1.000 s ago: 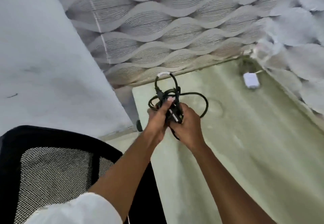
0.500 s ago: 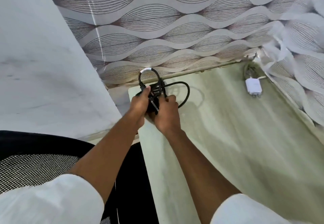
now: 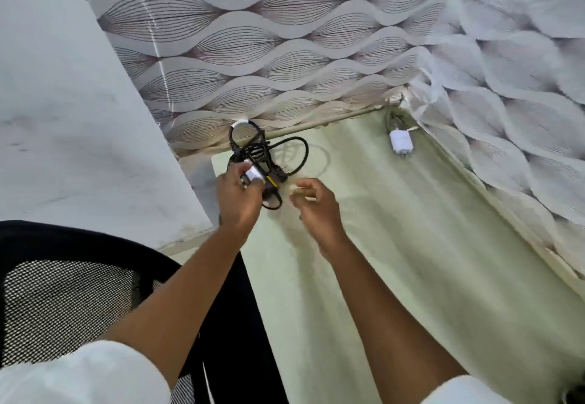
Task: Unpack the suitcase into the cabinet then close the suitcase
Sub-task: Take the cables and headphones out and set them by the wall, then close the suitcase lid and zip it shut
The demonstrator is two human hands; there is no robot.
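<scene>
Single wide-angle view from head height, tilted forward and down over both forearms. Close enough that the left hand [image 3: 238,196] and right hand [image 3: 316,205] sit near frame centre, sleeves cut off at the bottom edge. Faces into a corner where the pale green shelf [image 3: 411,245] meets the wave-patterned wallpaper [image 3: 285,39]. White cabinet panel [image 3: 63,103] fills the left side; black mesh chair [image 3: 63,302] low at left. Straight edges bowed by lens distortion. No second view.

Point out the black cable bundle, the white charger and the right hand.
black cable bundle [image 3: 269,150]: head view, on its coiled loops.
white charger [image 3: 400,141]: head view, middle of its body.
right hand [image 3: 316,205]: head view, back of the hand.
</scene>
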